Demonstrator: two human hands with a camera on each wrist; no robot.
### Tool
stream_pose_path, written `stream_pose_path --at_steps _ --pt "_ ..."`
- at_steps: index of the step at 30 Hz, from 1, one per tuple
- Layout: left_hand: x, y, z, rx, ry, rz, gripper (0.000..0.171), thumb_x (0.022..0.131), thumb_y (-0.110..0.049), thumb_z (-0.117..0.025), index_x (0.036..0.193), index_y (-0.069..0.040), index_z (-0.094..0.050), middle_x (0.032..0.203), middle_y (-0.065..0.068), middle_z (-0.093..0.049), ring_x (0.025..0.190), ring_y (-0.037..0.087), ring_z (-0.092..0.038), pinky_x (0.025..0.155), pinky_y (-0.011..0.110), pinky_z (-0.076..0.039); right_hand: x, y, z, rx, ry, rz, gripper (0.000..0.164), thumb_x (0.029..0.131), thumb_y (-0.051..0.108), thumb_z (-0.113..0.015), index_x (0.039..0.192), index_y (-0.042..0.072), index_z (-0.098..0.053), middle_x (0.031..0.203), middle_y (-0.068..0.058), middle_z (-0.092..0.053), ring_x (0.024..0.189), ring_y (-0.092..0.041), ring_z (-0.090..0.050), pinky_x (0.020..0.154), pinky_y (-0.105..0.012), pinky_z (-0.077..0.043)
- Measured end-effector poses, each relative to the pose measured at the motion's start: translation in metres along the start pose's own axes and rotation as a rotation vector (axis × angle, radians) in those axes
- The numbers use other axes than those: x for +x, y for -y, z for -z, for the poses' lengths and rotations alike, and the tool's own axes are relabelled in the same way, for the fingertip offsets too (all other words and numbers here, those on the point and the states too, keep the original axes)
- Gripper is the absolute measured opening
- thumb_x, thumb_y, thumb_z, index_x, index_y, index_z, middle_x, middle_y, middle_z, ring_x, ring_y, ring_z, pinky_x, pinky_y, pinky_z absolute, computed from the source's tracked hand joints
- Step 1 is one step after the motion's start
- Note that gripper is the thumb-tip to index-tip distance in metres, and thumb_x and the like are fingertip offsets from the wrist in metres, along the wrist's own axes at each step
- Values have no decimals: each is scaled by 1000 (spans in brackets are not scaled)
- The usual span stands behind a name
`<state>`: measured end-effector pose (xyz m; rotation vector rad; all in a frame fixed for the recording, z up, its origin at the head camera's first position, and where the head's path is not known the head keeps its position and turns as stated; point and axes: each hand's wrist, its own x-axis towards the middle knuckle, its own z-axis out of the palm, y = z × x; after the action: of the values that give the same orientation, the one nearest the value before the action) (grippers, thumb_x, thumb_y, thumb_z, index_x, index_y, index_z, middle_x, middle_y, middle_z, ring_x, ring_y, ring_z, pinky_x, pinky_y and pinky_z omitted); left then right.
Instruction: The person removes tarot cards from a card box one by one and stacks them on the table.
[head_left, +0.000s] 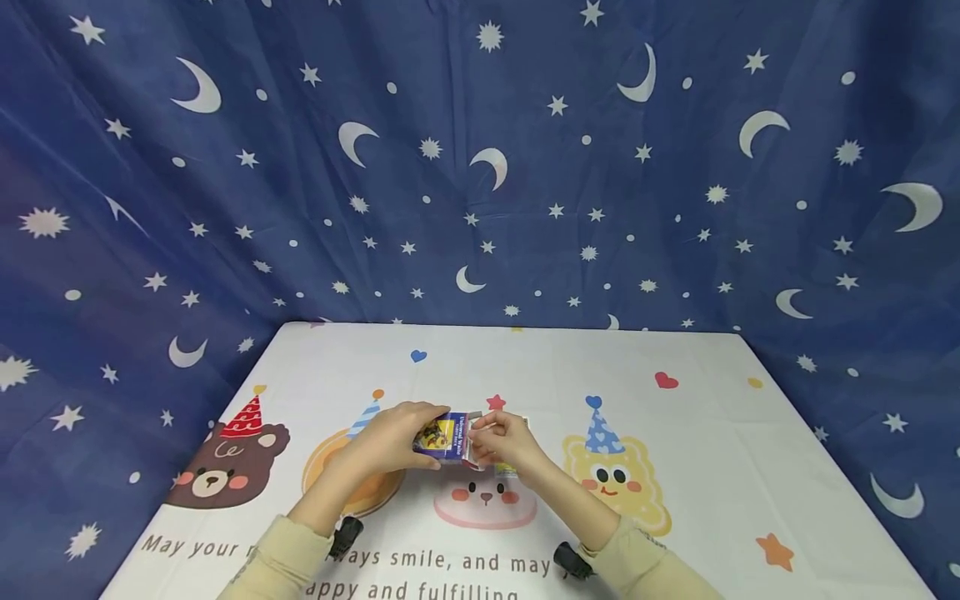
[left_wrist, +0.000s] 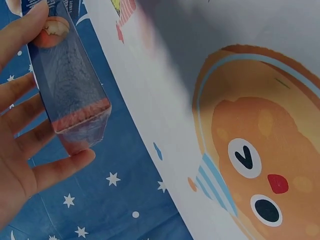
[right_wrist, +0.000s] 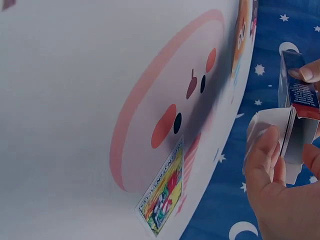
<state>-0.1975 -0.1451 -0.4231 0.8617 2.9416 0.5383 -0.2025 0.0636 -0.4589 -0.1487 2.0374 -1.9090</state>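
A blue tarot card box (head_left: 435,435) with a yellow picture is held above the table by my left hand (head_left: 392,435), its thumb and fingers on opposite long sides. In the left wrist view, clear wrap covers the far end of the box (left_wrist: 70,75). My right hand (head_left: 510,443) is at the other end, which stands open. Its curled fingers hold a white flap (right_wrist: 270,122) there; the right wrist view shows the hollow white inside beside them. Below the right hand, a single tarot card (right_wrist: 164,195) lies face up on the table, its title partly reading "PENTACLES".
The white tablecloth (head_left: 712,467) has printed cartoon faces, hearts and lettering. Behind it and along both sides hangs a dark blue curtain (head_left: 525,275) with moons and stars. Black straps (head_left: 347,537) sit on both wrists.
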Motion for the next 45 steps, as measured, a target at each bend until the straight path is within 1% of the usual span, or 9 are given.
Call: stream_pose_path --at_steps 7,12,18,23,28,33,37,42,45 --pt "-5 -1 -1 -1 -17 19 76 67 -28 -85 132 -6 -53 127 11 -60 115 29 -57 97 46 -48 4 -3 -6 -57 -20 37 19 85 3 -63 96 -9 -54 68 -1 -58 52 -5 -58 54 -22 -56" --pt "-4 -2 0 9 -27 0 77 67 -31 -84 133 -7 -52 128 10 -60 116 28 -56 97 46 -48 7 -5 -8 -102 -52 64 13 82 -1 -62 89 -8 -53 65 0 -54 49 -4 -56 52 -23 -56" --pt "-2 -4 1 8 -33 -5 77 66 -31 -85 132 -8 -54 127 9 -61 116 28 -57 98 45 -48 7 -5 -8 -118 -55 82 12 80 -4 -61 86 -8 -52 64 1 -52 49 -5 -54 52 -24 -57" --pt "-3 -4 0 11 -31 -7 75 66 -30 -85 131 -8 -54 126 9 -61 115 27 -57 97 45 -48 5 -5 -7 -136 -58 62 12 81 -4 -63 83 -5 -51 63 0 -50 49 -5 -55 54 -28 -58" --pt "-5 -2 -1 -1 -39 3 75 66 -30 -85 131 -7 -54 126 9 -61 115 27 -57 97 45 -48 5 -6 -4 -135 -46 40 12 82 -1 -64 79 -2 -52 60 1 -53 49 -5 -54 52 -24 -56" --pt "-7 0 -1 -4 -43 -2 76 66 -31 -85 131 -7 -54 125 10 -61 114 28 -57 96 45 -48 3 -6 -3 -86 -35 -15 11 84 1 -62 77 -1 -54 58 2 -54 49 -5 -53 49 -18 -53" --pt "-8 1 0 10 -52 -9 76 67 -32 -85 131 -8 -54 125 9 -62 114 27 -58 96 44 -49 2 -3 -3 -68 -36 -34 11 85 2 -60 76 -1 -55 61 2 -54 51 -6 -53 51 -17 -52" --pt "-9 2 1 14 -60 -12 76 67 -32 -85 131 -7 -54 125 10 -62 114 27 -58 96 45 -49 0 1 -1 -75 -52 -51 15 85 2 -60 73 3 -52 64 1 -55 53 -6 -52 51 -17 -51" --pt "-12 4 0 15 -62 -6 76 66 -32 -85 132 -7 -54 126 10 -61 114 28 -58 96 45 -49 -1 0 2 -68 -40 -57 13 86 3 -60 75 1 -53 68 0 -58 54 -5 -54 51 -16 -52"
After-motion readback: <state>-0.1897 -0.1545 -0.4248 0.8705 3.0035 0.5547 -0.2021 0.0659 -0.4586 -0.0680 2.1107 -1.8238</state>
